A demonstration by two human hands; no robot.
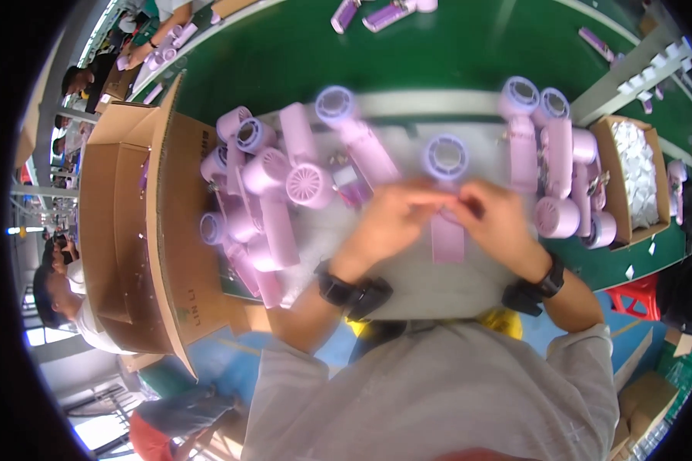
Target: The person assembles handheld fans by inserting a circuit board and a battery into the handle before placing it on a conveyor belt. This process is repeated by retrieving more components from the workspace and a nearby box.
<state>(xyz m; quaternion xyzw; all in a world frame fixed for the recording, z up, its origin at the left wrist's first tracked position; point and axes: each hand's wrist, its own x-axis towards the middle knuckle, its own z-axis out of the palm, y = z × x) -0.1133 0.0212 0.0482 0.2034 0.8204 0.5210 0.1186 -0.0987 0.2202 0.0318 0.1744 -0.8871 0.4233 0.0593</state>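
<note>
A pink handheld fan (447, 244) with a lavender ring head lies upright in front of me on the pale work surface (407, 288). Above its handle my left hand (386, 224) and my right hand (501, 224) meet, fingertips touching. Both sets of fingers are pinched together, and the left is smeared by motion. What they pinch is too small to make out; a thin pinkish loop seems to hang below the right fingers. Left of my hands another fan (370, 152) lies slanted, beside a small clear packet (350, 186).
Several pink fans (269, 173) are heaped at left, beside a large open cardboard box (119, 230). More fans (557, 154) lie at right, next to a carton of white packets (637, 177). Beyond runs a green conveyor belt (438, 54). A red stool (637, 298) stands at right.
</note>
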